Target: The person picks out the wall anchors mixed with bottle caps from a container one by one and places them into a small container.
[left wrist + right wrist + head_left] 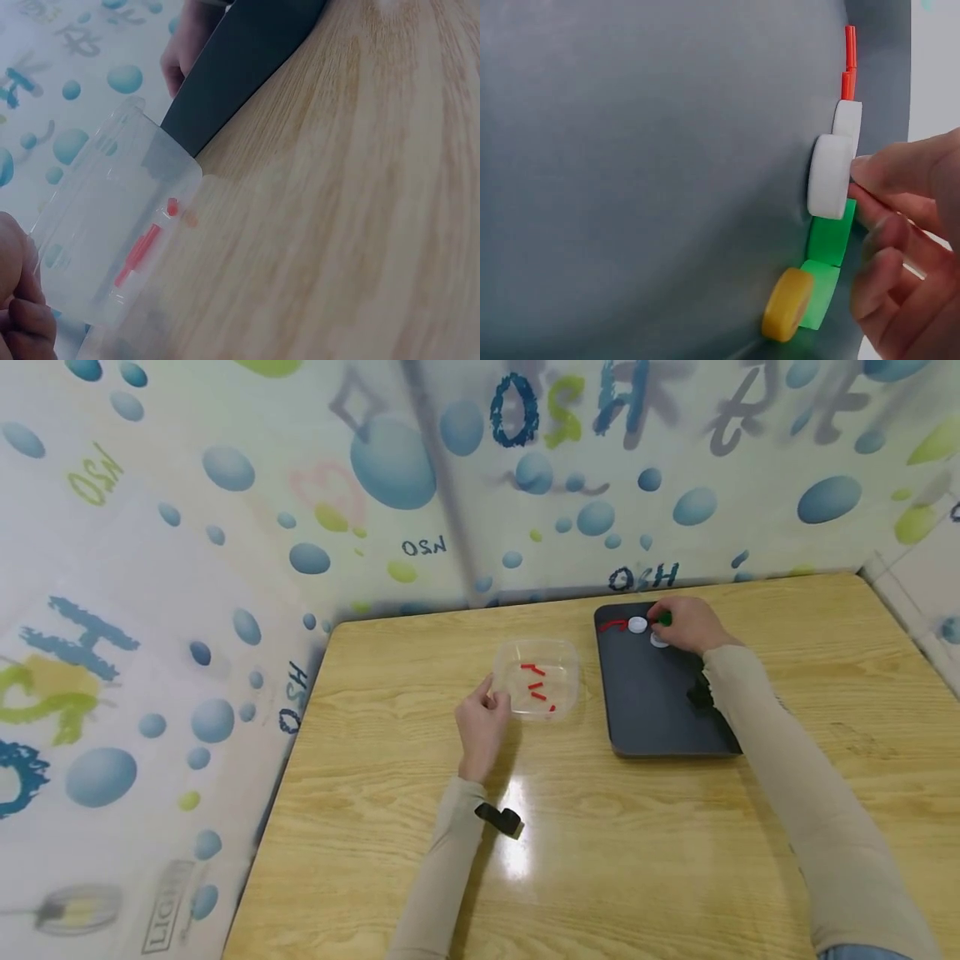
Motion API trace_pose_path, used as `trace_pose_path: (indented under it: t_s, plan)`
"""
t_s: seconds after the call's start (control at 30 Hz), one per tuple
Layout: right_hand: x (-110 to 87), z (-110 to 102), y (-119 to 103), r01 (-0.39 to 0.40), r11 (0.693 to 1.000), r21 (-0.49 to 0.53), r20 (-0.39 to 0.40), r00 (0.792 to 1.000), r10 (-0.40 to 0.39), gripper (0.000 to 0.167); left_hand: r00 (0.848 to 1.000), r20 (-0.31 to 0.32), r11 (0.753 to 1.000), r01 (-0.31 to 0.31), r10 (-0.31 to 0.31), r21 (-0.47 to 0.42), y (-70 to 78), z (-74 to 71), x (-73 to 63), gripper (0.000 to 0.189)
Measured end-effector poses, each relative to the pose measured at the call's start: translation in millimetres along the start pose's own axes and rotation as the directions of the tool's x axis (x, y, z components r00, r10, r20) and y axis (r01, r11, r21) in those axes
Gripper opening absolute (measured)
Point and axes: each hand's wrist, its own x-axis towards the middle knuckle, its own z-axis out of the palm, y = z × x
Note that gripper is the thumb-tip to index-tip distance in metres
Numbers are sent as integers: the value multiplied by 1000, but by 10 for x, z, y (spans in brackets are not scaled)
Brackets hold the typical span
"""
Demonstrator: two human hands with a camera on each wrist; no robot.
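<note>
My left hand [482, 727] pinches the near-left rim of a clear plastic container [576, 681]. Several short red sticks [536, 686] lie inside it; a couple show through the wall in the left wrist view. At the far edge of a dark grey tray [637, 710], my right hand [688, 625] has its fingertips beside a white disc [829, 176], with a small red stick between them, partly hidden. A second white disc [847, 118] and red sticks [850, 49] adjoin it on one side. Green blocks [831, 240] and a yellow disc [787, 304] lie on the other.
The tray stands right of the container on a wooden table [360, 735]. A patterned wall [465, 527] rises behind the table's far edge, and another wall [150, 652] runs along the left. Black wrist straps [498, 819] sit on both sleeves.
</note>
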Motion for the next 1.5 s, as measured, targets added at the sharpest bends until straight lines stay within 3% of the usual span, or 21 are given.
trace_pose_path:
  t_s: [0.17, 0.5, 1.5]
  plan:
    - [24, 7, 0, 18, 998, -56, 30, 999, -16, 37, 1000, -6, 1000, 4, -4, -2, -10, 8, -28, 41]
    - [-13, -18, -101, 23, 999, -24, 74, 997, -21, 35, 1000, -8, 1000, 3, -3, -1, 14, 5, -14, 41]
    - [-79, 84, 16, 79, 996, 30, 44, 996, -81, 40, 999, -1, 999, 32, -32, 4, -8, 26, -2, 43]
